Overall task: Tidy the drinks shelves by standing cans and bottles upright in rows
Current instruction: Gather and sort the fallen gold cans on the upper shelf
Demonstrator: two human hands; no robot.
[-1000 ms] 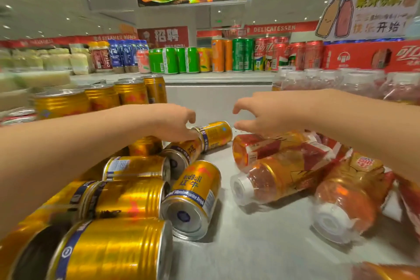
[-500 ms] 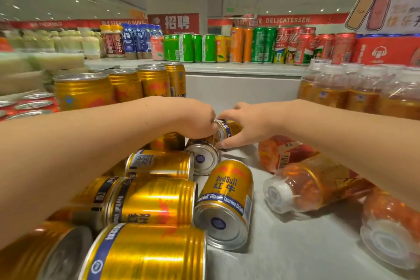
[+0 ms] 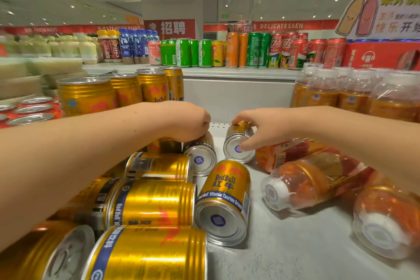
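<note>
Several gold Red Bull cans lie toppled on the grey shelf (image 3: pixel 295 252). My left hand (image 3: pixel 185 121) grips one lying gold can (image 3: pixel 201 154) from above, its silver base facing me. My right hand (image 3: pixel 261 129) holds a second gold can (image 3: pixel 238 143), fingers over its top side and thumb on its base; the can is tilted, base toward me. Another lying can (image 3: pixel 223 202) rests just in front of them. Several orange tea bottles (image 3: pixel 302 182) lie on their sides at the right.
Upright gold cans (image 3: pixel 127 91) stand in a row at the back left, red cans (image 3: pixel 31 109) beside them. Upright tea bottles (image 3: pixel 354 93) stand at the back right. A far shelf holds rows of green, orange and red cans (image 3: pixel 250 52).
Both hands reached forward and closed on two lying cans. The right hand pulled its can apart from the left one and tipped it, base now toward me.
</note>
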